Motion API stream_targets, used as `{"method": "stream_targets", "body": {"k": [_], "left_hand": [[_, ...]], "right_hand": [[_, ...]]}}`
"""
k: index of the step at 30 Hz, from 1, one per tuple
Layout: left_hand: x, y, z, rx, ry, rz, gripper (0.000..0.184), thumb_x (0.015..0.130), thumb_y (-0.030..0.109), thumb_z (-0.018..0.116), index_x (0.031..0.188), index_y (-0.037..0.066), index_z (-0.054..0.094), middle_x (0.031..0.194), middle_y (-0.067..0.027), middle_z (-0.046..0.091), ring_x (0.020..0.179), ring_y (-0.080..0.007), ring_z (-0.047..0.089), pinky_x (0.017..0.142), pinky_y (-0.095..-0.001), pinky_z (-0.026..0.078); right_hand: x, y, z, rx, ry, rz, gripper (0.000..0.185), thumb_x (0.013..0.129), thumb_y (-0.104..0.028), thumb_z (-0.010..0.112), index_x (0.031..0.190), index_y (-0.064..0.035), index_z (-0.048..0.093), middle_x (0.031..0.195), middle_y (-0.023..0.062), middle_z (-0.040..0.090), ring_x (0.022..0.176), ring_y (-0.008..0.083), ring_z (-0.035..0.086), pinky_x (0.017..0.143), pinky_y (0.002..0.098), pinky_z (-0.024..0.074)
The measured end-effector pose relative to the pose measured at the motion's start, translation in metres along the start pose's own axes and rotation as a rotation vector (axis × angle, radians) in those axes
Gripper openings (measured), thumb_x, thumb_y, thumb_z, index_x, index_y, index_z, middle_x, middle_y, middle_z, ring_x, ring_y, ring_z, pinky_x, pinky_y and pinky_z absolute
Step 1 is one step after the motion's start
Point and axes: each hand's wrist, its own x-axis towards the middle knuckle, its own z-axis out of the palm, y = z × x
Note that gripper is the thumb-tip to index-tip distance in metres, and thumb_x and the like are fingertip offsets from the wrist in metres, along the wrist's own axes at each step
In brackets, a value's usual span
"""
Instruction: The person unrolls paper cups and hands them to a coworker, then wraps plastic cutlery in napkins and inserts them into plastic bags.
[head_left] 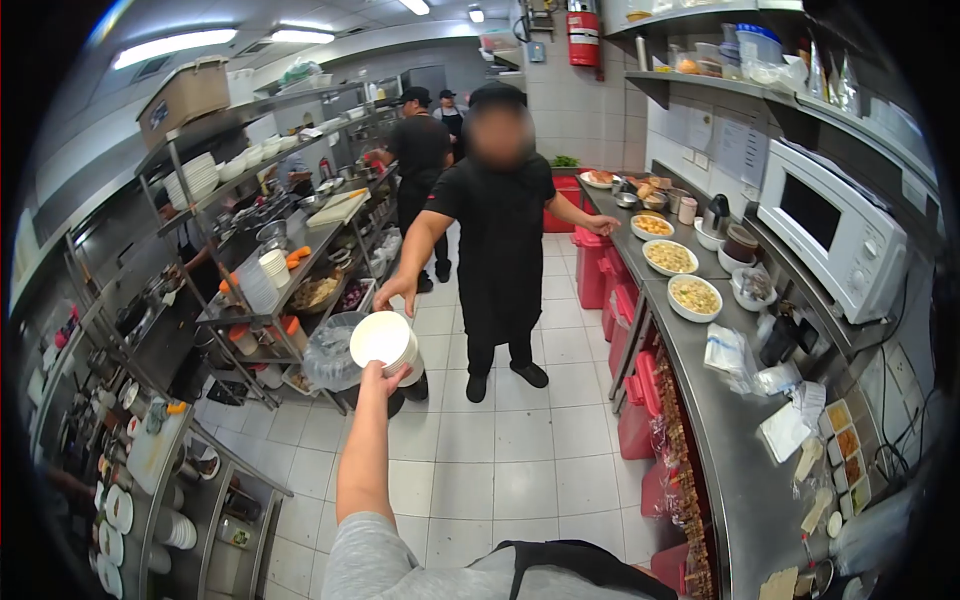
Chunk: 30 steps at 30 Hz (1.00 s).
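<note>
My left hand (pixel 385 376) is closed on the near side of a stack of white bowls (pixel 382 340), held out in front of me at arm's length. Facing me stands a person in black (pixel 503 220), whose hand reaches toward the far rim of the bowls; whether the fingers touch it I cannot tell. Behind and left of the bowls is a bin with a clear plastic liner (pixel 335 350). My right hand does not show.
A steel counter (pixel 725 420) on the right holds filled bowls (pixel 694 297) and a microwave (pixel 830 230). Red bins (pixel 640 410) stand beneath it. Steel shelves (pixel 250 190) line the left. Other people stand farther back.
</note>
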Motion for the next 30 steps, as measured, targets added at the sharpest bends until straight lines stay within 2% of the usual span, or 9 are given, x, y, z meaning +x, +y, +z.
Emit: {"method": "stream_targets", "body": {"k": [8, 14, 16, 18, 20, 23, 25, 27, 30], "left_hand": [[0.007, 0.005, 0.011, 0.126, 0.11, -0.036, 0.061, 0.078, -0.001, 0.032, 0.137, 0.005, 0.014, 0.136, -0.0267, 0.019, 0.116, -0.0561, 0.032, 0.083, -0.0593, 0.049], [0.034, 0.009, 0.042, 0.099, -0.015, 0.0, 0.053, 0.085, 0.01, 0.043, 0.134, 0.005, 0.023, 0.133, -0.0241, 0.027, 0.117, -0.046, 0.038, 0.08, -0.0563, 0.051], [0.01, 0.004, 0.077, 0.149, -0.099, 0.18, 0.051, 0.086, 0.014, 0.048, 0.13, 0.002, 0.027, 0.132, -0.023, 0.031, 0.114, -0.042, 0.044, 0.08, -0.052, 0.052], [0.046, 0.001, 0.081, 0.021, -0.294, 0.193, 0.049, 0.087, 0.014, 0.047, 0.126, -0.008, 0.028, 0.128, -0.0233, 0.039, 0.1, -0.0373, 0.057, 0.08, -0.0438, 0.054], [0.051, -0.013, 0.088, 0.053, -0.263, 0.143, 0.048, 0.09, 0.019, 0.046, 0.124, -0.009, 0.027, 0.117, -0.0269, 0.046, 0.103, -0.0381, 0.056, 0.084, -0.0414, 0.053], [0.032, -0.059, 0.078, 0.441, -0.329, 0.073, 0.04, 0.091, 0.023, 0.048, 0.115, -0.008, 0.038, 0.109, -0.0219, 0.053, 0.097, -0.034, 0.06, 0.079, -0.04, 0.055], [-0.029, -0.091, 0.088, 0.751, -0.331, -0.03, 0.04, 0.092, 0.023, 0.046, 0.124, -0.001, 0.039, 0.112, -0.0177, 0.055, 0.094, -0.0337, 0.062, 0.07, -0.0398, 0.056], [-0.081, -0.103, 0.098, 0.977, -0.575, -0.165, 0.042, 0.088, 0.015, 0.047, 0.128, 0.005, 0.04, 0.118, -0.0127, 0.056, 0.099, -0.0261, 0.062, 0.078, -0.0373, 0.052], [-0.16, -0.091, 0.132, 1.227, -1.014, -0.107, 0.034, 0.089, 0.017, 0.054, 0.12, 0.003, 0.049, 0.111, -0.01, 0.059, 0.097, -0.0212, 0.061, 0.081, -0.0332, 0.05]], "right_hand": [[0.017, -0.025, -0.021, -0.017, -0.012, -0.026, 0.041, 0.078, -0.028, 0.057, 0.111, -0.0039, 0.059, 0.101, 0.0197, 0.063, 0.097, 0.0339, 0.06, 0.082, 0.0384, 0.0475], [0.023, -0.038, -0.022, -0.021, -0.02, -0.03, 0.039, 0.078, -0.027, 0.056, 0.109, -0.0035, 0.06, 0.101, 0.0203, 0.063, 0.097, 0.0345, 0.06, 0.082, 0.0389, 0.0474], [0.025, -0.04, -0.022, -0.023, -0.018, -0.026, 0.038, 0.078, -0.027, 0.056, 0.108, -0.0034, 0.06, 0.1, 0.0205, 0.063, 0.097, 0.0347, 0.06, 0.082, 0.039, 0.0473], [0.025, -0.042, -0.021, -0.025, -0.022, -0.024, 0.038, 0.079, -0.026, 0.055, 0.108, -0.0033, 0.06, 0.1, 0.0207, 0.063, 0.097, 0.0349, 0.06, 0.082, 0.0391, 0.0473], [0.023, -0.042, -0.021, -0.023, -0.025, -0.019, 0.037, 0.079, -0.026, 0.055, 0.107, -0.0032, 0.06, 0.1, 0.021, 0.063, 0.097, 0.035, 0.06, 0.082, 0.0393, 0.0472], [0.022, -0.042, -0.018, -0.015, -0.024, -0.014, 0.036, 0.079, -0.026, 0.054, 0.106, -0.003, 0.06, 0.1, 0.0213, 0.063, 0.097, 0.0353, 0.06, 0.081, 0.0395, 0.0472], [0.022, -0.042, -0.016, -0.013, -0.023, -0.01, 0.035, 0.079, -0.025, 0.054, 0.106, -0.0029, 0.06, 0.099, 0.0215, 0.063, 0.097, 0.0355, 0.06, 0.081, 0.0396, 0.0471], [0.021, -0.04, -0.013, -0.01, -0.021, -0.006, 0.035, 0.079, -0.025, 0.054, 0.105, -0.0028, 0.061, 0.099, 0.0217, 0.063, 0.097, 0.0357, 0.06, 0.081, 0.0398, 0.0471], [0.02, -0.038, -0.008, -0.007, -0.022, -0.003, 0.034, 0.08, -0.024, 0.053, 0.104, -0.0027, 0.061, 0.099, 0.022, 0.063, 0.096, 0.036, 0.06, 0.081, 0.04, 0.047]]}}
